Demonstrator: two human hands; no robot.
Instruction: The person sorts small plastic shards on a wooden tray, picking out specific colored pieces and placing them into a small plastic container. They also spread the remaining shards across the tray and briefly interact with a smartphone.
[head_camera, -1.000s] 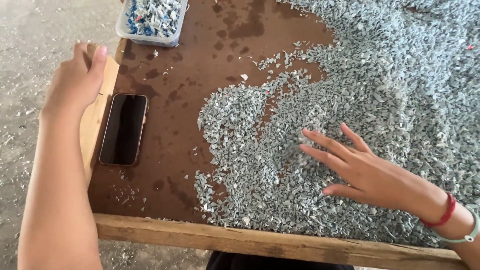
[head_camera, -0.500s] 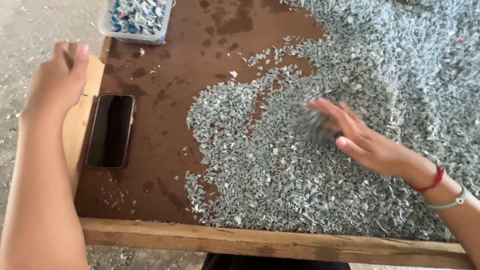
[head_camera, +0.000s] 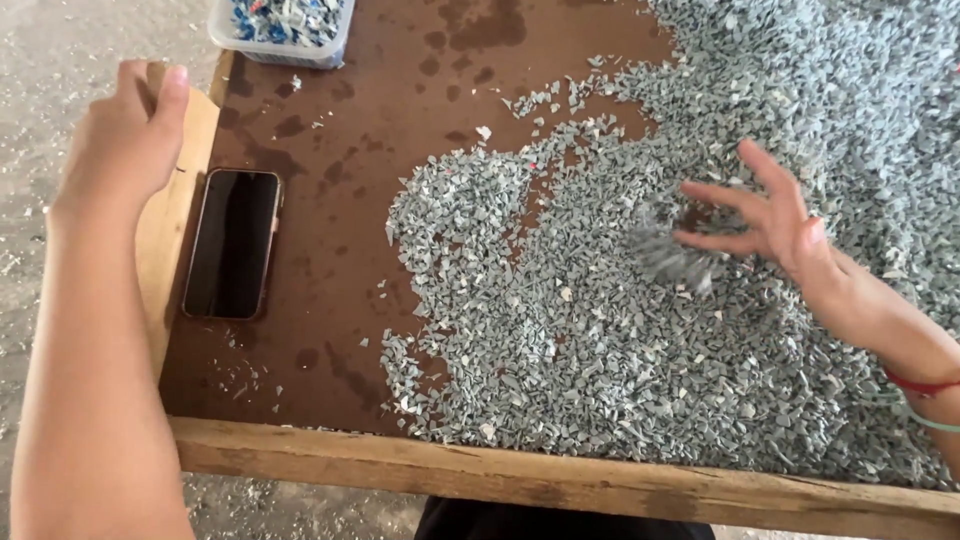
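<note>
Grey-blue plastic chips (head_camera: 640, 330) cover the right half of the brown desk (head_camera: 400, 130), heaped thick toward its far right corner and thinning to scattered bits near the middle. My right hand (head_camera: 765, 220) hovers over the pile with fingers spread wide, its grip open, while a blurred cluster of chips falls just beneath it. My left hand (head_camera: 125, 140) rests curled over the desk's raised wooden left edge (head_camera: 185, 170), closed on that rail. One black phone (head_camera: 232, 243) lies flat beside that edge, well clear of the chips. One clear tub (head_camera: 280, 35) of blue, white and red scraps sits at the far left corner. Two bands circle my right wrist (head_camera: 920, 400).
</note>
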